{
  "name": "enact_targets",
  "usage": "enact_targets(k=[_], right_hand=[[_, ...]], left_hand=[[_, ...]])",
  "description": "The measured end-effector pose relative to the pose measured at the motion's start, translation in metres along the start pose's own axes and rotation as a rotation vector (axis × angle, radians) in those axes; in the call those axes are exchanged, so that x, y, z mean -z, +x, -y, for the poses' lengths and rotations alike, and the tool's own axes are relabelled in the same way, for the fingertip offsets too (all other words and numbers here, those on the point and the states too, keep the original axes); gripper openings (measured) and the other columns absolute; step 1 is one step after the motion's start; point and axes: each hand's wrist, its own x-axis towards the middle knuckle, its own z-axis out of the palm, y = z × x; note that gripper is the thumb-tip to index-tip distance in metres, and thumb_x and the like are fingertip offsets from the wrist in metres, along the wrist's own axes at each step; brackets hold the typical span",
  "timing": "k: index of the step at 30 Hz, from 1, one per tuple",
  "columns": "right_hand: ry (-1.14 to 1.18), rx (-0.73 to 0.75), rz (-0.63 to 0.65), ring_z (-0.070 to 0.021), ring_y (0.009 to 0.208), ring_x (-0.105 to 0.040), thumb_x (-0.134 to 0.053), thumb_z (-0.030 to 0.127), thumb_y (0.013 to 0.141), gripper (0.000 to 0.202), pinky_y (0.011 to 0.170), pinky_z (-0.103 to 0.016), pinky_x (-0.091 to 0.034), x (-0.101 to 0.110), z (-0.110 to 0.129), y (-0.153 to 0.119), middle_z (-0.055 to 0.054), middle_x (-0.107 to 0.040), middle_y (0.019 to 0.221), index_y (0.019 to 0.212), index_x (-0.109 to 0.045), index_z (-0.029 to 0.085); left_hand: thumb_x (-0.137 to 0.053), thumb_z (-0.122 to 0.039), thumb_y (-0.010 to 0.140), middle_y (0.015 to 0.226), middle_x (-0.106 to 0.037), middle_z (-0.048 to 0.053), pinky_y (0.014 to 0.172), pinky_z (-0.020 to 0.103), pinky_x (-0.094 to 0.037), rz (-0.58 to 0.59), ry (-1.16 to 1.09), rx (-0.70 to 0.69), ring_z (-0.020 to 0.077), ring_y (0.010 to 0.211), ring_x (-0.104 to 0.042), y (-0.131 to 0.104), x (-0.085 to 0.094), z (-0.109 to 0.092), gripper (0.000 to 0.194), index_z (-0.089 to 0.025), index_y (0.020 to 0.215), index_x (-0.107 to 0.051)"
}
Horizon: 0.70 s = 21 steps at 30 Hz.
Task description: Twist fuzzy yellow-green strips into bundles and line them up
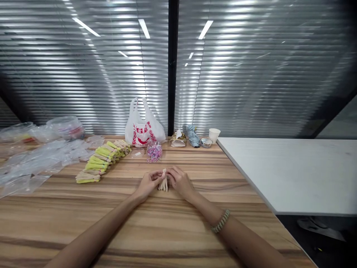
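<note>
Cream bundle (pixel 163 182) stood near the middle of the wooden surface (pixel 173 219), its top pinched in the grip of the left hand (pixel 150 183); the right hand (pixel 180 181) closed in around its other side, fingertips at the top. Farther left lay a row of yellow and cream bundles (pixel 103 160). Beyond the hands sat a pile of pink and purple clips (pixel 154 152), just before a white plastic bag (pixel 145 130).

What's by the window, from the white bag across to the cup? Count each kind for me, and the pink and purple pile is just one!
White plastic bag: 1
Flat clear round piece: 1
Pink and purple pile: 1
Gold packet: 1
Blue-grey bundle: 1
Small round container: 1
White cup: 1
Total: 7
</note>
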Motion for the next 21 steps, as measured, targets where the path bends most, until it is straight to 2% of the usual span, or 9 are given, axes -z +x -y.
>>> enact_targets(k=[11, 15, 21], right_hand=[[-0.011, -0.026, -0.078, -0.0167, 0.084, -0.054, -0.040, 0.018, 0.087, 0.019, 0.074, -0.028, -0.044, 0.0006, 0.0048, -0.0002, -0.006, -0.059, 0.089, 0.095, -0.057, 0.018], [-0.026, 0.016, -0.065, -0.0168, 0.085, -0.054, -0.040, 0.017, 0.087, 0.020, 0.074, -0.029, -0.044, 0.0013, 0.0058, -0.0005, -0.006, -0.059, 0.091, 0.097, -0.057, 0.019], [-0.043, -0.014, -0.078, -0.0167, 0.084, -0.054, -0.038, 0.019, 0.088, 0.021, 0.074, -0.028, -0.043, 0.0024, 0.0100, -0.0009, -0.006, -0.059, 0.089, 0.097, -0.057, 0.018]], left_hand=[[-0.067, -0.038, 0.062, 0.091, -0.067, 0.010, 0.079, 0.031, -0.045, -0.026, -0.047, 0.014, 0.0201, 0.084, -0.060, 0.0006, -0.0004, -0.0001, 0.042, -0.012, 0.094, -0.063], [-0.068, -0.039, 0.060, 0.090, -0.068, 0.010, 0.078, 0.031, -0.045, -0.027, -0.042, 0.017, 0.0202, 0.083, -0.060, 0.0007, -0.0007, 0.0004, 0.042, -0.012, 0.092, -0.064], [-0.069, -0.039, 0.059, 0.089, -0.068, 0.010, 0.078, 0.031, -0.045, -0.033, -0.053, 0.012, 0.0199, 0.081, -0.061, 0.0011, -0.0008, 0.0004, 0.042, -0.012, 0.090, -0.064]])
